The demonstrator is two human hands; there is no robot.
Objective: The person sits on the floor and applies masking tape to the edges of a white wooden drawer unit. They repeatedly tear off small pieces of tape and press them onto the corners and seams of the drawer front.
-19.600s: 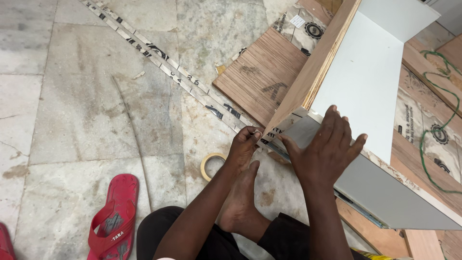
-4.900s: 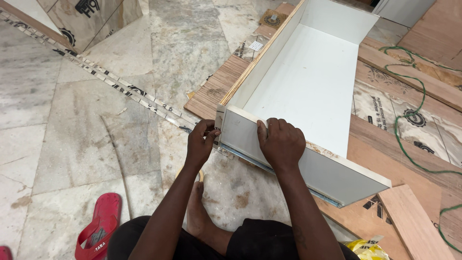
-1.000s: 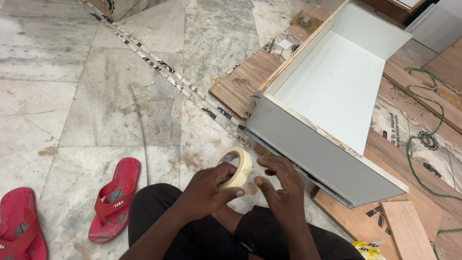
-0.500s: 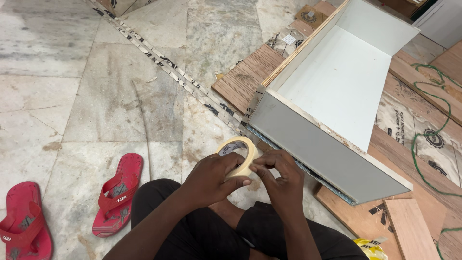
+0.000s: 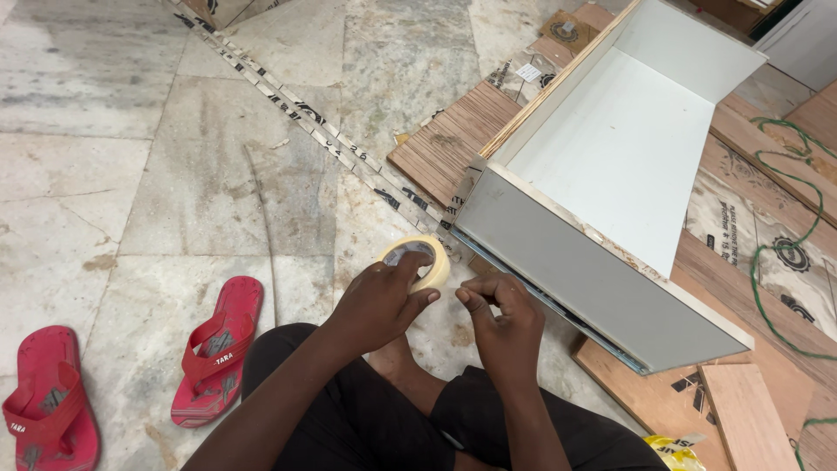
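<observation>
Left hand [image 5: 381,301] grips a roll of cream masking tape [image 5: 417,262] at lower centre of frame, thumb and fingers closed around its rim. Right hand [image 5: 500,323] sits just right of the roll, thumb and forefinger pinched together; whether a tape end lies between them cannot be told. White open box of laminated board [image 5: 610,192] lies on its side in upper right, its near grey panel just above the right hand. Two red sandals [image 5: 214,349] rest on the marble floor [image 5: 157,174] at lower left. Green cord [image 5: 776,253] trails at right edge.
</observation>
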